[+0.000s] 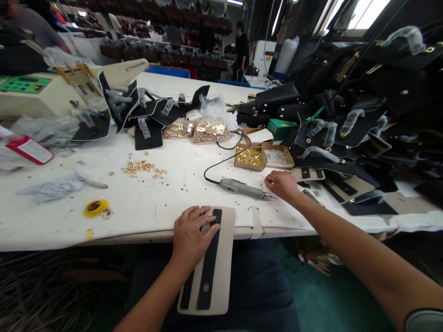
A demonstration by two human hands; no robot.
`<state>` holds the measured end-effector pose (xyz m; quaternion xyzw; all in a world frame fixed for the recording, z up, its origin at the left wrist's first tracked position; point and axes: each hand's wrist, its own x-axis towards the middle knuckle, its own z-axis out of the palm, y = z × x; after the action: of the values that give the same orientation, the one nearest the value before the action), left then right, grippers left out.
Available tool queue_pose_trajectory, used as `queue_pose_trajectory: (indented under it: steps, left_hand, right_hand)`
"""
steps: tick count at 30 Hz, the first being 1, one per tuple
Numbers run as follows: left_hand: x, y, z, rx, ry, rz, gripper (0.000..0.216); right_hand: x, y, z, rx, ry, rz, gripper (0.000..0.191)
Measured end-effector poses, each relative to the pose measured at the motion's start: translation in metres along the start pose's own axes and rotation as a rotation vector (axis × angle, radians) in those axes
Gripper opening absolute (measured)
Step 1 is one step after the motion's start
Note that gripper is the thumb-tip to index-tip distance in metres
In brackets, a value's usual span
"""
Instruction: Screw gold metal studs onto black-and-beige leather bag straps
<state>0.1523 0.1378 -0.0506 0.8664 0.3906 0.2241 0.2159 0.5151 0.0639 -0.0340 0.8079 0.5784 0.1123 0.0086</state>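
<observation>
My left hand (195, 233) lies over a beige panel (224, 258) with black straps, holding it at the table's front edge; the panel's lower part hangs over my lap. My thumb and fingers press near the top of the longer black strap (209, 267), which bears a round metal stud (206, 287) low down. To the right, my right hand (282, 184) is pinched together just above the tabletop; whatever is between its fingertips is too small to make out. Beside it lies a grey electric screwdriver (240, 188), its bit pointing right and its cord running back.
Cardboard boxes hold gold metal pieces (249, 157) and clear plastic (276, 157). Loose gold fittings (140, 168) and a yellow tape roll (94, 208) lie left. Black bag parts (346, 138) pile up right. A red-and-white bottle (29, 148) lies far left; people stand behind.
</observation>
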Motion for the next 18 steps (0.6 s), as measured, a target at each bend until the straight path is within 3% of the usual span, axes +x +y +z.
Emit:
queue_pose_trajectory:
  steps: [9,18]
  left_hand:
    - [-0.0016,-0.0014,0.0011,0.001,0.012,0.008,0.015]
    - [-0.0012,-0.0013,0.0019,0.002,0.006,0.006,0.015]
  right_hand:
    - [0.0006,-0.0004,0.0008,-0.033,-0.005,0.037,0.029]
    - [0.0012,-0.0058,-0.0075,-0.064,-0.08,-0.056,0.035]
